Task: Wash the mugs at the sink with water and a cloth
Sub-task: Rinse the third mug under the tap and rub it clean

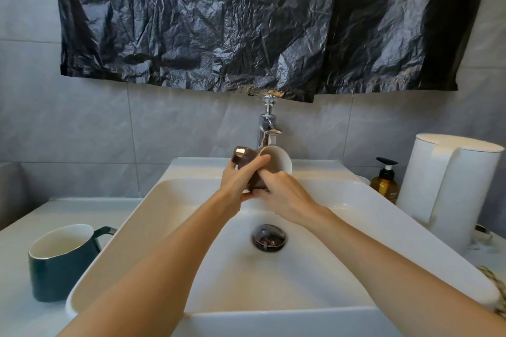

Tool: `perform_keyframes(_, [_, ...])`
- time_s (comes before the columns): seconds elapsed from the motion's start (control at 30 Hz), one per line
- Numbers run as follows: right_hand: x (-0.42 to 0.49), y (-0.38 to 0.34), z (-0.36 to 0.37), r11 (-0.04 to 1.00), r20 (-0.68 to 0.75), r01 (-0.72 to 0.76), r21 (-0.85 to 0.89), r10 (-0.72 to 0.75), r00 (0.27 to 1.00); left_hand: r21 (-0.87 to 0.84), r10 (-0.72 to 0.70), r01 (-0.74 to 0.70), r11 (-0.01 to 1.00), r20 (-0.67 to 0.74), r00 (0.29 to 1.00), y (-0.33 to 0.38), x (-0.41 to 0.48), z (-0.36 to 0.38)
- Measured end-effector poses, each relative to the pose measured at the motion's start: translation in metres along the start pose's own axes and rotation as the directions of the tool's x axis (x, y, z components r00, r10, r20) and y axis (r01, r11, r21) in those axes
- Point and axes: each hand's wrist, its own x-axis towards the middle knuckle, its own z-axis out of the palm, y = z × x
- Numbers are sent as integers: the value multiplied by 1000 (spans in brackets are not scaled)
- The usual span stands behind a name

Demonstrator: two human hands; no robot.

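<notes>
A brown mug with a pale inside and a brown handle is held tilted over the white sink, just below the chrome tap. My left hand grips the mug's body, the thumb lying along its rim. My right hand touches the mug's lower side from the right; its fingers are partly hidden. A dark green mug stands upright on the counter left of the sink. No cloth shows, and I cannot make out running water.
The sink drain lies below my hands. An amber pump bottle and a white kettle stand on the right counter. Crumpled black plastic sheet hangs on the wall above the tap. A rope-like item sits at the right edge.
</notes>
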Motion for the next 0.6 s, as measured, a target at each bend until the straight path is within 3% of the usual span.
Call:
perform_keyframes(0.07, [-2, 9, 0, 974, 105, 43, -221, -20, 994, 72, 9, -5, 997, -45, 999, 0, 2, -3])
perform_keyframes(0.13, [-1, 14, -1, 879, 126, 70, -473, -11, 992, 118, 19, -10, 993, -69, 997, -1, 3, -4])
perform_keyframes(0.17, [1, 13, -1, 858, 124, 74, -508, -12, 992, 113, 18, -11, 993, -67, 998, -2, 3, -4])
perform_keyframes(0.23, [2, 4, 4, 903, 134, 98, -418, -46, 990, 92, 10, -6, 996, -45, 999, -3, 3, -3])
perform_keyframes(0.33, [-1, -1, 6, 988, 150, 96, -122, -77, 986, 152, 41, -32, 988, -53, 998, -5, 3, -4])
perform_keyframes(0.4, [-3, 5, 5, 970, 161, 134, -202, -102, 982, 168, 65, -50, 984, -85, 994, -4, 3, -4])
perform_keyframes(0.5, [1, 9, 1, 877, 128, 134, -462, -83, 988, 141, 52, -41, 989, -74, 996, -2, 3, -4])
perform_keyframes(0.53, [2, 4, 0, 879, 116, 131, -459, -87, 989, 131, 47, -40, 991, -57, 997, -2, 2, -4])
perform_keyframes(0.6, [4, -6, 0, 955, 66, 87, -285, -71, 995, 112, 44, -40, 993, -27, 999, -2, 1, -3])
